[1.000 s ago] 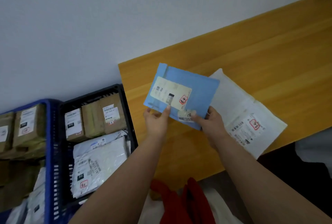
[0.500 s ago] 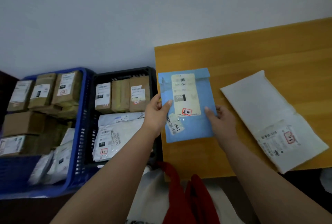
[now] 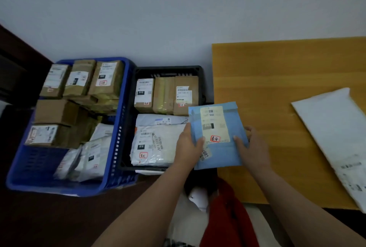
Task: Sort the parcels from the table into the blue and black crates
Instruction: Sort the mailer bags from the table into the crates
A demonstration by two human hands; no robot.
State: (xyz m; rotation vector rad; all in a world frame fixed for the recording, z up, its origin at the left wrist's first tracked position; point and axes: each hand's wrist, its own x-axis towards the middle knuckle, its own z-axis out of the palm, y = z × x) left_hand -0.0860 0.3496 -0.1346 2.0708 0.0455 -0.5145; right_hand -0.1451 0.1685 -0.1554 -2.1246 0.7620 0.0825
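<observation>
Both hands hold a flat blue envelope point(image 3: 229, 153) by its lower edges, with its label face up. The left hand point(image 3: 188, 146) grips the envelope's left edge, thumb curled onto the front face and fingers hidden behind it. The right hand point(image 3: 255, 148) pinches the right edge, thumb pressed on the front beside the cream shipping label point(image 3: 214, 124). The envelope hangs over the left edge of the wooden table point(image 3: 277, 80), its upper left corner overlapping the right rim of the black crate point(image 3: 168, 70).

That black crate stands just left of the table and holds three brown boxes point(image 3: 166, 95) along its far side and white mailer bags point(image 3: 158, 143) nearer the person. The blue crate point(image 3: 120, 127) touches the black crate's left side and is filled with brown boxes and a few white bags. On the table, well right of the envelope, lies a white mailer bag point(image 3: 334, 127), tilted, its label end toward the near edge.
</observation>
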